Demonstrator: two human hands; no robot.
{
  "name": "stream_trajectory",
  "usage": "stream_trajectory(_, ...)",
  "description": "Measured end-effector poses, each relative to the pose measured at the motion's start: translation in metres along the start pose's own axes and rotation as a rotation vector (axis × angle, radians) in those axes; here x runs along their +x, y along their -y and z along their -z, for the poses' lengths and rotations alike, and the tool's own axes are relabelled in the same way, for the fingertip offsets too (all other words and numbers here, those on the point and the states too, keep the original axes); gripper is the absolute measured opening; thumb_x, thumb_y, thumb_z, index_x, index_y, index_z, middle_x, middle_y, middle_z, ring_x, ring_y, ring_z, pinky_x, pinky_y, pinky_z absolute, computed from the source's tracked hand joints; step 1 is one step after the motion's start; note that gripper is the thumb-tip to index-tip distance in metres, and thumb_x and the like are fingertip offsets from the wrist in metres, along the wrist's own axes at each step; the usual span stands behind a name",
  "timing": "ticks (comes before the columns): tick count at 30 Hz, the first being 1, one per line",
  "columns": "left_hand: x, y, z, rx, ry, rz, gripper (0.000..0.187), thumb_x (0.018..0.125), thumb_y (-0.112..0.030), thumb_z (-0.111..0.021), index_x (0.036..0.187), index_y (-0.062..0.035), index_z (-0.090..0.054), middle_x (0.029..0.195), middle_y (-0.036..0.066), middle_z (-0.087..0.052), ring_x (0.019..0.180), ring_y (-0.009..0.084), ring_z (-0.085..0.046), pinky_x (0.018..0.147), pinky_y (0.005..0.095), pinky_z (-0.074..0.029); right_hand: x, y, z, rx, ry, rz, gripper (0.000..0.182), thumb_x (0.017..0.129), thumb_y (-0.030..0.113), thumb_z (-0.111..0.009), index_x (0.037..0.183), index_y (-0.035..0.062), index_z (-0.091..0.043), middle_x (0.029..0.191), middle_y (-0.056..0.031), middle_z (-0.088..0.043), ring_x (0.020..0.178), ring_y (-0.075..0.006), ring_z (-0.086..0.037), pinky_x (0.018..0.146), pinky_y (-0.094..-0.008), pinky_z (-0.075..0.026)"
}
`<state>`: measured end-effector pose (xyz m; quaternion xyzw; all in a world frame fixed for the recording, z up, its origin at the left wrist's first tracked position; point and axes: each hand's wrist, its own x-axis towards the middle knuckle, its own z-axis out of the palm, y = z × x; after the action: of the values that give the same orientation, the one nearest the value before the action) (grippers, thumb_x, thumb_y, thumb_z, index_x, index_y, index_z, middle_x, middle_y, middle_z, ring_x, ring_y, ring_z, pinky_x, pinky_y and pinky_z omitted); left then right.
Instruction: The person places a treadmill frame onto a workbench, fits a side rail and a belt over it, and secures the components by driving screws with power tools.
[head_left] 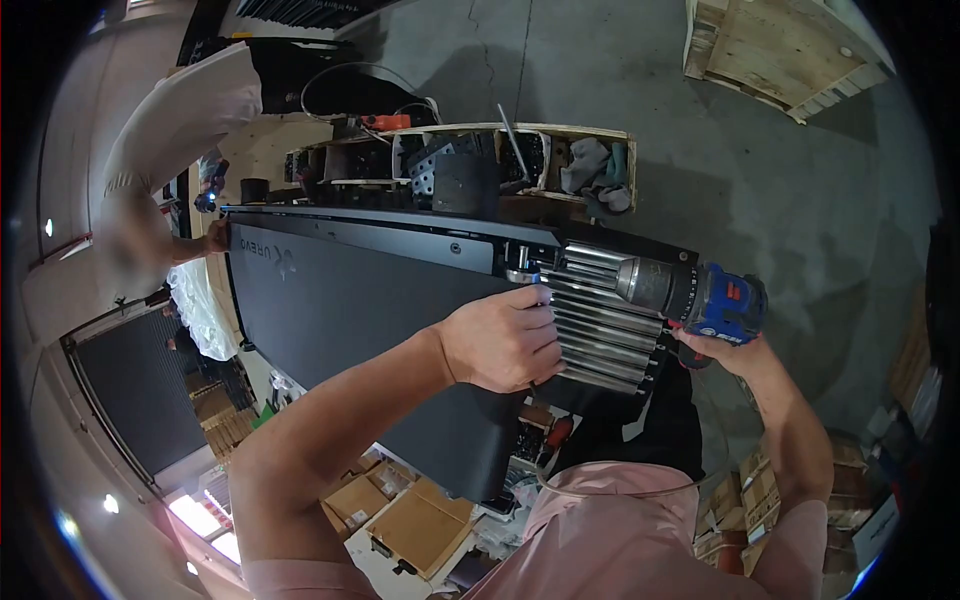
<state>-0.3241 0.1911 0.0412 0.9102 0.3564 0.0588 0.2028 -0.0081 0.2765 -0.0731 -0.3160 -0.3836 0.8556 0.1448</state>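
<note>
A long black treadmill deck (360, 310) with UREVO lettering lies in front of me, a row of shiny metal rollers (600, 330) showing at its right end. My right hand (728, 350) is wrapped round the grip of a blue and black cordless drill (730, 305). The drill's chuck points left, over the rollers. My left hand (505, 340) is closed beside the rollers' left ends, its knuckles up. What its fingers hold, if anything, is hidden. A small metal fitting with a blue part (522, 275) sits just beyond that hand, near the side rail (400, 240).
A wooden parts tray (590, 130) with screws, a black cup (467, 182) and gloves (595, 168) stands behind the deck. At left, another person's hand (217, 236) touches the deck's far end. Cardboard boxes (420, 525) lie below, and a wooden crate (790, 50) stands at upper right.
</note>
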Motion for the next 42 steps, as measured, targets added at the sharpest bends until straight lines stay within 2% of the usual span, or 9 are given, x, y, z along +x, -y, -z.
stream_trajectory(17, -0.001, -0.002, -0.001, 0.005, -0.017, -0.021, 0.027, 0.082, -0.023, -0.067, 0.063, -0.0087, -0.055, 0.062, 0.003, -0.054, 0.071, 0.0215, -0.059, 0.093, 0.0388, -0.045, 0.021, -0.035, 0.047, -0.503, 0.084, 0.242, 0.046, 0.075, 0.000, -0.078, 0.119, 0.0064, -0.062, 0.101, -0.0021, -0.068, 0.089, -0.0161, -0.065, 0.080, -0.0313, -0.055)
stream_trajectory(20, -0.002, -0.008, 0.000, 0.046, 0.011, 0.004, 0.024, 0.083, -0.023, -0.067, 0.067, -0.0079, -0.056, 0.067, 0.003, -0.056, 0.073, 0.0222, -0.059, 0.094, 0.0387, -0.045, 0.018, -0.004, 0.040, -0.446, 0.137, 0.580, 0.045, 0.077, 0.001, -0.077, 0.119, 0.0062, -0.062, 0.101, -0.0023, -0.067, 0.091, -0.0155, -0.064, 0.082, -0.0311, -0.055)
stream_trajectory(23, 0.000, -0.036, 0.000, 0.158, -0.283, 0.087, 0.020, 0.083, -0.018, -0.066, 0.072, -0.0061, -0.055, 0.072, 0.005, -0.057, 0.071, 0.0251, -0.059, 0.083, 0.0365, -0.049, -0.036, 0.002, 0.038, -0.803, -0.086, 0.478, 0.045, 0.081, 0.003, -0.075, 0.123, 0.0053, -0.061, 0.105, -0.0049, -0.069, 0.094, -0.0153, -0.065, 0.084, -0.0316, -0.055)
stream_trajectory(25, -0.014, -0.093, -0.018, -0.144, -0.570, 0.608, 0.023, 0.089, -0.015, -0.064, 0.072, -0.0067, -0.052, 0.070, 0.005, -0.053, 0.064, 0.0230, -0.052, 0.067, 0.0353, -0.044, -0.095, 0.021, -0.012, -0.189, -0.175, 0.180, 0.045, 0.084, 0.005, -0.073, 0.127, 0.0037, -0.059, 0.111, -0.0080, -0.069, 0.098, -0.0168, -0.066, 0.085, -0.0332, -0.055)
stream_trajectory(26, -0.018, -0.130, -0.018, -0.898, -0.769, 1.023, 0.029, 0.099, -0.026, -0.056, 0.076, -0.0088, -0.052, 0.068, 0.002, -0.049, 0.061, 0.0193, -0.047, 0.061, 0.0342, -0.039, -0.129, 0.020, -0.039, -0.107, -0.234, -0.005, 0.045, 0.083, 0.005, -0.071, 0.126, 0.0031, -0.059, 0.111, -0.0093, -0.069, 0.093, -0.0184, -0.066, 0.084, -0.0350, -0.055)
stream_trajectory(27, -0.029, -0.148, -0.030, -0.901, -0.781, 0.986, 0.029, 0.099, -0.026, -0.056, 0.076, -0.0088, -0.052, 0.068, 0.002, -0.049, 0.061, 0.0193, -0.047, 0.061, 0.0342, -0.039, -0.160, 0.012, -0.065, -0.023, -0.291, -0.178, 0.044, 0.083, 0.005, -0.069, 0.126, 0.0025, -0.059, 0.110, -0.0107, -0.068, 0.088, -0.0201, -0.066, 0.082, -0.0368, -0.056)
stream_trajectory(29, -0.055, -0.173, -0.058, -1.947, -1.351, 0.702, 0.033, 0.103, -0.035, -0.049, 0.082, -0.0106, -0.052, 0.070, 0.000, -0.049, 0.067, 0.0170, -0.050, 0.067, 0.0368, -0.042, -0.203, -0.017, -0.122, 0.065, -0.154, -0.059, 0.045, 0.082, 0.007, -0.069, 0.125, 0.0030, -0.059, 0.111, -0.0130, -0.068, 0.087, -0.0211, -0.066, 0.080, -0.0368, -0.056)
stream_trajectory(33, -0.077, -0.251, -0.058, -2.093, -1.625, 0.586, 0.024, 0.101, -0.031, -0.050, 0.097, -0.0075, -0.055, 0.081, 0.003, -0.051, 0.079, 0.0199, -0.052, 0.082, 0.0372, -0.044, -0.262, -0.088, -0.214, 0.179, -0.179, -0.082, 0.048, 0.080, 0.008, -0.071, 0.126, 0.0036, -0.058, 0.111, -0.0147, -0.067, 0.085, -0.0226, -0.066, 0.078, -0.0374, -0.056)
stream_trajectory(42, -0.132, -0.356, -0.098, -2.205, -1.472, 0.379, 0.023, 0.105, -0.028, -0.046, 0.107, -0.0080, -0.058, 0.115, 0.009, -0.066, 0.114, 0.0239, -0.062, 0.100, 0.0400, -0.049, -0.346, -0.159, -0.298, 0.351, -0.225, -0.064, 0.045, 0.083, 0.013, -0.073, 0.125, 0.0039, -0.059, 0.109, -0.0138, -0.068, 0.083, -0.0201, -0.066, 0.077, -0.0350, -0.056)
